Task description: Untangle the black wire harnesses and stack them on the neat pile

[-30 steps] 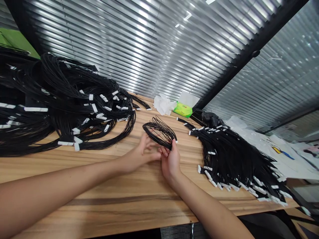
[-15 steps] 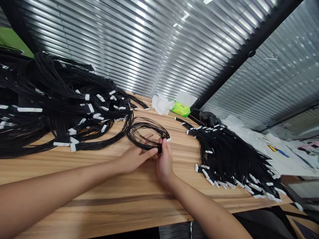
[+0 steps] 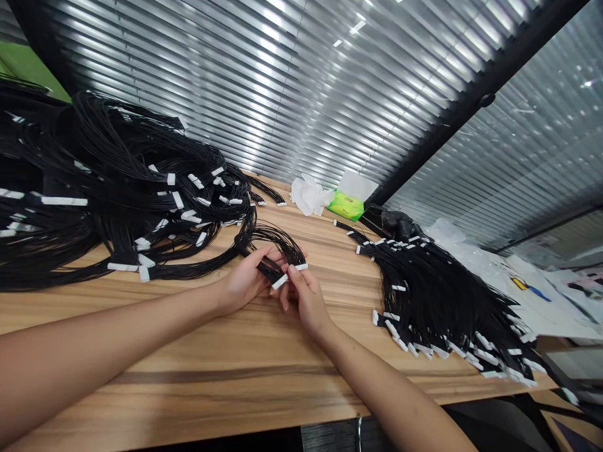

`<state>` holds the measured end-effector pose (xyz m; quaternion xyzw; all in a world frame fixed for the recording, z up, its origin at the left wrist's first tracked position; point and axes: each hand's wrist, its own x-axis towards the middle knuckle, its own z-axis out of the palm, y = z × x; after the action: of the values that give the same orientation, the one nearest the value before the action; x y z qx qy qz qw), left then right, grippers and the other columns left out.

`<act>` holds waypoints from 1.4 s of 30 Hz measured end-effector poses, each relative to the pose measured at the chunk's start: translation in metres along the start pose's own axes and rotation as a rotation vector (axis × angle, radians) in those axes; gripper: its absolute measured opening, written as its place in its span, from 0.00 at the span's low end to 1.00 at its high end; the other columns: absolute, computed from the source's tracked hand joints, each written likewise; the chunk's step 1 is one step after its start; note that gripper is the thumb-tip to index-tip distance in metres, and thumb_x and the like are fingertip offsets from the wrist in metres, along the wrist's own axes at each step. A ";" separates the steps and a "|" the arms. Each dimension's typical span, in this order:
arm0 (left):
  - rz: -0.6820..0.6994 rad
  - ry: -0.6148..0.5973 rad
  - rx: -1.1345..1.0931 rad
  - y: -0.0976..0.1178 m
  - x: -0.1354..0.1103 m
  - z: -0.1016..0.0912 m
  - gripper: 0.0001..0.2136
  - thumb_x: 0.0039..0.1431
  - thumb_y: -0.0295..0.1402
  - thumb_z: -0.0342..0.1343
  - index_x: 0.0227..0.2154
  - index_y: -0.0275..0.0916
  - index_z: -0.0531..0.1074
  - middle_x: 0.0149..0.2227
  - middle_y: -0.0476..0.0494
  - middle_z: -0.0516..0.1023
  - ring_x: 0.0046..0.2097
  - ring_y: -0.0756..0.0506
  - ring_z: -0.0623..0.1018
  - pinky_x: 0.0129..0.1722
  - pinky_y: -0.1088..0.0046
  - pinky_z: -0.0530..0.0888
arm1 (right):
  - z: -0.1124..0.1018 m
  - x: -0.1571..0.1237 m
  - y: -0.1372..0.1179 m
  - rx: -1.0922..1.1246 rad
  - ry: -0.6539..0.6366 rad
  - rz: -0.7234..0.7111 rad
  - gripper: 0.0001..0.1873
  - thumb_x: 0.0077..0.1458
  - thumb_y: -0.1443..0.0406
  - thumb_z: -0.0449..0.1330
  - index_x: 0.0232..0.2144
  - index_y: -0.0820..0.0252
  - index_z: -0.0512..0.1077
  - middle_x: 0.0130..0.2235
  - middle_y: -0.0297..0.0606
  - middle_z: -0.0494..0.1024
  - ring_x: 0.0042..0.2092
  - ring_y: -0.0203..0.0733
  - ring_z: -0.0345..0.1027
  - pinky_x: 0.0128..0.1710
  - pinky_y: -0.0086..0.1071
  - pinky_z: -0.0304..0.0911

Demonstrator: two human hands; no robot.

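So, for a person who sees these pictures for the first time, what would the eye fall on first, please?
The eye goes first to the large heap of black wires with white connectors, piled on the left of the wooden table. A fanned bundle of black wires lies on the right. Between them, the left hand and right hand hold a small bunch of wires, with its white connector between the hands.
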<state>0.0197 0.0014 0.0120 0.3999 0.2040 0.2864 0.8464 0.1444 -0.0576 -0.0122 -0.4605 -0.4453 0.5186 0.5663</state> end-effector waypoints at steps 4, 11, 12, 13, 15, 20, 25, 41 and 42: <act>0.018 0.022 -0.138 0.002 0.002 -0.003 0.25 0.64 0.45 0.37 0.53 0.36 0.68 0.51 0.35 0.74 0.36 0.44 0.76 0.23 0.73 0.68 | -0.002 0.001 -0.001 -0.026 -0.083 0.008 0.20 0.55 0.51 0.54 0.32 0.63 0.71 0.25 0.37 0.78 0.16 0.32 0.62 0.17 0.27 0.55; 0.009 -0.012 -0.101 0.000 0.002 -0.007 0.29 0.61 0.52 0.37 0.53 0.38 0.68 0.51 0.34 0.74 0.33 0.45 0.75 0.17 0.76 0.62 | -0.004 -0.002 -0.006 -0.160 -0.201 -0.019 0.27 0.58 0.48 0.48 0.28 0.63 0.75 0.29 0.42 0.80 0.18 0.34 0.63 0.22 0.30 0.59; -0.008 -0.021 -0.090 0.000 0.001 -0.007 0.29 0.61 0.52 0.38 0.53 0.38 0.68 0.50 0.35 0.75 0.32 0.45 0.75 0.16 0.77 0.61 | -0.004 -0.003 -0.006 -0.172 -0.213 -0.027 0.28 0.58 0.48 0.48 0.28 0.63 0.76 0.28 0.42 0.80 0.19 0.35 0.63 0.23 0.31 0.59; -0.028 -0.030 -0.085 0.000 0.001 -0.007 0.28 0.61 0.52 0.38 0.54 0.39 0.68 0.49 0.35 0.76 0.30 0.46 0.75 0.15 0.78 0.58 | -0.004 -0.004 -0.006 -0.179 -0.219 -0.037 0.27 0.58 0.48 0.48 0.28 0.62 0.76 0.27 0.42 0.80 0.19 0.35 0.62 0.24 0.31 0.60; -0.061 -0.036 -0.103 0.000 0.000 -0.006 0.27 0.62 0.50 0.39 0.54 0.39 0.68 0.46 0.35 0.77 0.26 0.49 0.73 0.11 0.80 0.53 | -0.003 -0.006 -0.005 -0.195 -0.223 -0.054 0.27 0.58 0.48 0.49 0.27 0.62 0.76 0.25 0.40 0.79 0.19 0.36 0.61 0.25 0.32 0.60; -0.081 -0.016 -0.175 0.001 0.000 -0.005 0.23 0.64 0.44 0.39 0.54 0.38 0.66 0.43 0.36 0.77 0.16 0.56 0.65 0.07 0.82 0.52 | -0.002 -0.008 -0.003 -0.185 -0.225 -0.057 0.27 0.59 0.51 0.49 0.18 0.60 0.71 0.25 0.40 0.78 0.20 0.35 0.60 0.26 0.32 0.59; -0.018 -0.038 -0.101 -0.004 0.001 -0.005 0.22 0.64 0.43 0.38 0.58 0.42 0.59 0.45 0.38 0.75 0.19 0.50 0.73 0.07 0.78 0.64 | -0.001 -0.009 -0.003 -0.143 -0.225 -0.043 0.25 0.59 0.52 0.50 0.21 0.60 0.75 0.23 0.38 0.77 0.21 0.35 0.59 0.26 0.31 0.57; 0.043 -0.017 -0.370 0.001 0.001 -0.006 0.23 0.66 0.42 0.36 0.53 0.32 0.65 0.47 0.33 0.75 0.43 0.42 0.78 0.34 0.70 0.77 | -0.002 -0.008 -0.001 -0.204 -0.145 -0.107 0.20 0.60 0.56 0.52 0.29 0.61 0.79 0.23 0.37 0.78 0.20 0.33 0.54 0.22 0.31 0.51; 0.030 0.006 -0.384 0.001 0.001 -0.006 0.22 0.66 0.42 0.37 0.52 0.32 0.65 0.46 0.34 0.76 0.45 0.41 0.78 0.35 0.70 0.77 | -0.001 -0.009 0.000 -0.216 -0.170 -0.105 0.20 0.60 0.56 0.51 0.31 0.61 0.79 0.23 0.37 0.78 0.20 0.33 0.54 0.22 0.30 0.50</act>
<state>0.0171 0.0057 0.0089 0.2330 0.1422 0.3339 0.9023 0.1453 -0.0669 -0.0130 -0.4491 -0.5687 0.4744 0.4999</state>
